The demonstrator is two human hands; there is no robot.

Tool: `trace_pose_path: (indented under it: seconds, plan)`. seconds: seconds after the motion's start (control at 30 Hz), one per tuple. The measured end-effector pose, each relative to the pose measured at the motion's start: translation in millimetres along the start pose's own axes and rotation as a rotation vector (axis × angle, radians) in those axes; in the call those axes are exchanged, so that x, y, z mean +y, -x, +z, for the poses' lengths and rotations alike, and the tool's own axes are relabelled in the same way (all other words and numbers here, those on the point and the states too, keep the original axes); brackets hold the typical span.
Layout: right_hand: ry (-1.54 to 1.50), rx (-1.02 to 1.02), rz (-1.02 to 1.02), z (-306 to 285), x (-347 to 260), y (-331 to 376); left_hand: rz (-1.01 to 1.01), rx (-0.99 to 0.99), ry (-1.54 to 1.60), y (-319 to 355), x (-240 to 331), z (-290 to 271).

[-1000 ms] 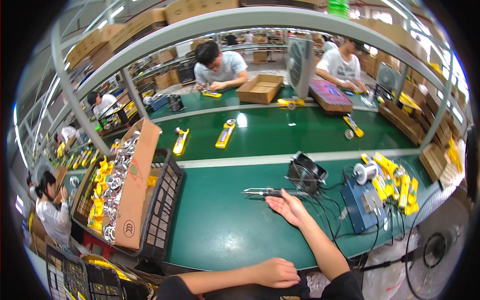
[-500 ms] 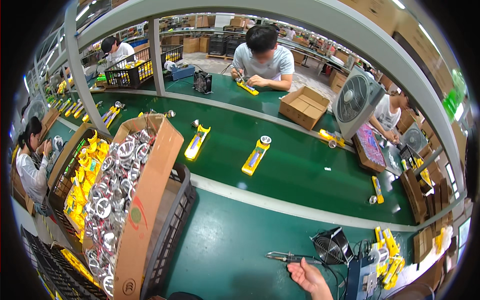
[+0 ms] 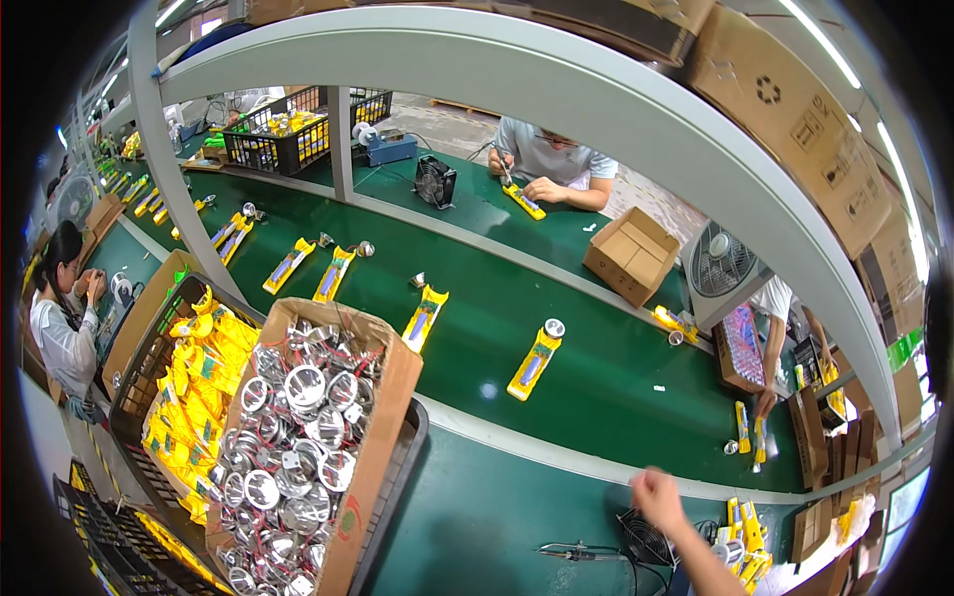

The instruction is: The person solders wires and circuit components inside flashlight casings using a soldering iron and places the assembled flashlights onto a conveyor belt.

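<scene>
Soldering iron [image 3: 581,552] is judged light and stiff, best held by its handle [image 3: 602,556] — right hand [image 3: 658,499] curled together, nothing visibly held.

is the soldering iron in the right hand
No, the soldering iron lies on the green bench, apart from the right hand, which is raised by the small black fan.

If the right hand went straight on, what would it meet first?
Probably the grey rail edging the belt, though the right hand may be high enough to pass over it; depth is unclear.
</scene>
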State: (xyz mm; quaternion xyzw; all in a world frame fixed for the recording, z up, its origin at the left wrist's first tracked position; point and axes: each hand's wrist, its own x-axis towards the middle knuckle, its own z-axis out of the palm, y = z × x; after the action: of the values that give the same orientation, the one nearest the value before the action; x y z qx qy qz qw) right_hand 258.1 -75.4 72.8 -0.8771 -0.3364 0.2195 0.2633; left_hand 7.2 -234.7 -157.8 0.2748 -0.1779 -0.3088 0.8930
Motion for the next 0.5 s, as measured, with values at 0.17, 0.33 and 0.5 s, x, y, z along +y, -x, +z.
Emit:
trace_pose_path:
  seconds: [0.17,0.33,0.5]
  plan:
    - [0.65,0.189,-0.201,-31,81,-135,0.098,0.025,-0.119,-8,22,-2]
    - [1.03,0.085,-0.017,-17,112,-194,0.205,0.139,-0.222,-7,51,-22]
    - [1.113,0.014,0.063,-16,97,-211,0.291,0.257,-0.278,-4,65,-26]
